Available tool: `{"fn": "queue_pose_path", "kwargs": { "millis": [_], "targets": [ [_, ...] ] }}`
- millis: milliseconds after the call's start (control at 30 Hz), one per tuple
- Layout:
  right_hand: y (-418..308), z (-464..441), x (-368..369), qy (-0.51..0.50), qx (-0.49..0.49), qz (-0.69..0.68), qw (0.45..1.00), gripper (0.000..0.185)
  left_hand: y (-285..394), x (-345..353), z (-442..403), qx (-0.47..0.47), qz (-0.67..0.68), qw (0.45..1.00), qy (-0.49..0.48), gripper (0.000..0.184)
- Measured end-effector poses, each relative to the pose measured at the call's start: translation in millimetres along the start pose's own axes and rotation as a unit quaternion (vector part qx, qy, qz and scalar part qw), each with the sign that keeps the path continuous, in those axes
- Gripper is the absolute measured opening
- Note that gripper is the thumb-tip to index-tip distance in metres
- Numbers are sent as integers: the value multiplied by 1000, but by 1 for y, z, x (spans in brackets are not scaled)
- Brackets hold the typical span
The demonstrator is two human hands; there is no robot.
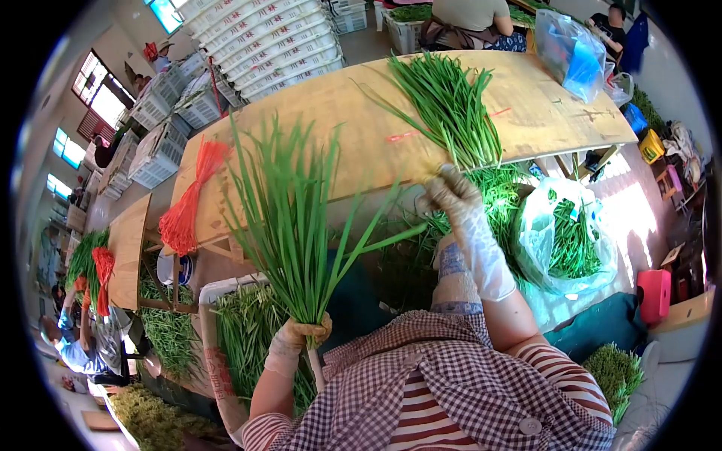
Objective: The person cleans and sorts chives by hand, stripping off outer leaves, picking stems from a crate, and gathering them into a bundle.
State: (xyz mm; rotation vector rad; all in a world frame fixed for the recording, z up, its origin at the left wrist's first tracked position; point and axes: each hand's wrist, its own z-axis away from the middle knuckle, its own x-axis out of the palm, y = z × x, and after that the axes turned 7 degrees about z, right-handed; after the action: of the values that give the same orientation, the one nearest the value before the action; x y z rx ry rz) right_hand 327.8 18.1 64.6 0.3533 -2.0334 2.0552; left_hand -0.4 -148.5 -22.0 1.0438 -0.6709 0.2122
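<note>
My gloved left hand is closed around the lower stems of a bunch of garlic chives. The bunch stands upright, its leaves fanning out in front of the table; a few long leaves bend off to the right. My gloved right hand is raised near the table's front edge, fingers curled together. A blurred yellowish scrap shows at its fingertips, too smeared to name. Just beyond that hand, another pile of garlic chives lies on the wooden table.
Red plastic ties hang over the table's left end. A white crate of greens sits by my left arm. At right are a clear bag of green leaves and a red box. Stacked white crates and other people are behind.
</note>
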Motion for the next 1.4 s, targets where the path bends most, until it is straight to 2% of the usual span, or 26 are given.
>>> {"fn": "queue_pose_path", "kwargs": {
  "millis": [33, 67, 133, 267, 367, 433, 500, 533, 600, 667, 733, 800, 833, 867, 900, 933, 967, 1000, 1033, 1067, 1100, 1200, 1267, 1300, 1333, 1400],
  "targets": [
    [-2, -4, -4, 42, -15, -9, 999, 49, -4, -3, 4, -2, -5, 1000, -9, 25],
    [-11, -8, -9, 30, -71, 37, 996, 38, -8, -5, 7, -5, -6, 1000, -8, 25],
    [-18, -11, -8, 83, -80, 36, 993, 29, -13, -8, 13, -9, -10, 1000, -4, 25],
    [-40, -3, 7, 10, -95, 181, 979, 29, -22, -13, 22, -47, -42, 998, 25, 23],
    [-31, -5, 15, -22, -138, 206, 969, 34, -32, -24, 24, -61, -27, 998, 14, 25],
    [-35, 2, 21, -29, -95, 139, 985, 33, -33, -24, 22, -62, -4, 998, 0, 27],
    [-44, 13, 24, -9, -52, 108, 993, 29, -27, -20, 21, -81, -84, 993, -1, 30],
    [-52, 24, 23, 20, -92, 85, 992, 28, -21, -13, 20, -90, -123, 988, -1, 31],
    [-62, 54, 16, 80, -174, 40, 981, 27, -6, 22, 16, -16, -137, 990, 17, 30],
    [-40, 83, -3, -176, -259, 204, 928, 37, 19, 58, -3, 74, -204, 976, 23, 29],
    [-23, 107, -24, -417, -297, 360, 780, 50, 41, 105, -27, 157, -312, 937, 12, 32],
    [-26, 104, -8, -331, -183, 313, 871, 67, 64, 174, -57, 217, -429, 876, -15, 36],
    [-38, 102, -3, -293, -72, 144, 943, 74, 64, 196, -79, 266, -484, 834, -11, 38],
    [-35, 91, -10, -240, -117, 148, 952, 68, 61, 217, -100, 314, -535, 785, -4, 40],
    [-42, 87, -14, -104, -108, 209, 966, 62, 58, 235, -124, 303, -485, 820, -8, 46],
    [-52, 82, -16, 34, -98, 266, 958, 57, 54, 255, -144, 330, -508, 795, 3, 52],
    [-71, 70, -20, 98, -168, 200, 960, 51, 49, 276, -163, 356, -531, 769, 16, 59],
    [-91, 52, -27, 159, -237, 131, 949, 46, 48, 292, -172, 414, -617, 668, 45, 68],
    [-106, 32, -41, 200, -266, 73, 940, 39, 52, 301, -175, 421, -612, 667, 52, 71],
    [-132, 14, -52, 194, -301, 94, 929, 43, 56, 308, -177, 428, -606, 667, 62, 74],
    [-147, -9, -69, 203, -274, 159, 927, 42, 58, 311, -179, 434, -600, 668, 73, 78],
    [-152, -107, -132, 204, -163, 302, 917, 37, 39, 266, -173, 339, -610, 715, 44, 80],
    [-127, -158, -146, 179, -88, 438, 877, 38, 6, 209, -178, 339, -597, 724, 59, 80],
    [-101, -185, -154, 139, -118, 518, 836, 45, -3, 187, -171, 310, -583, 747, 77, 78],
    [-83, -197, -143, 97, -93, 633, 762, 45, -12, 167, -162, 281, -567, 768, 98, 77],
    [-40, -202, -133, 52, -65, 750, 656, 41, -27, 125, -137, 294, -561, 762, 135, 69]
  ]
}}
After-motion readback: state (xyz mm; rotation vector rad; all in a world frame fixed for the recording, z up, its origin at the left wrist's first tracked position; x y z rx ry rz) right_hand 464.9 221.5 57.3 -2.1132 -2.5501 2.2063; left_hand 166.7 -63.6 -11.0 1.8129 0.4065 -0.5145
